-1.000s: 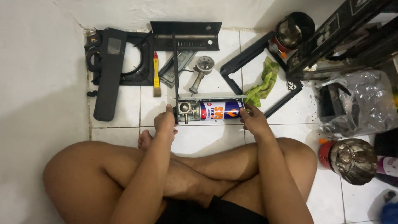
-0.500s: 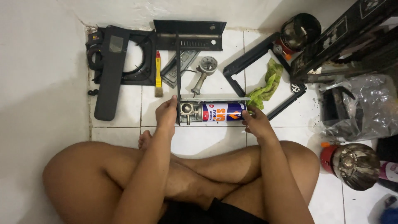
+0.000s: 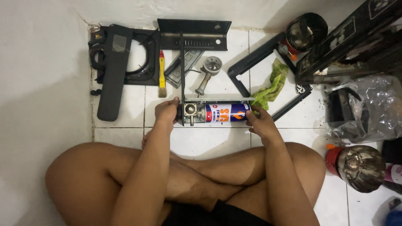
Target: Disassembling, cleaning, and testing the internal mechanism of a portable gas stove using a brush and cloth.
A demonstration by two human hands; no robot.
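gas canister (image 3: 224,113) lies sideways on white tile floor (image 3: 201,140), in front of crossed legs; far side hidden under thin metal bracket (image 3: 217,99). left hand (image 3: 166,111) clasps valve end, fingertips out of sight. right hand (image 3: 259,121) cups canister base. crumpled green rag (image 3: 272,86) just beyond. glossy printed cylinder, matte black panels.

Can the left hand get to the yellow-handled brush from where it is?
Probably yes. The left hand rests at the gas canister's valve end, and the brush lies just beyond on bare tile, nothing between them.
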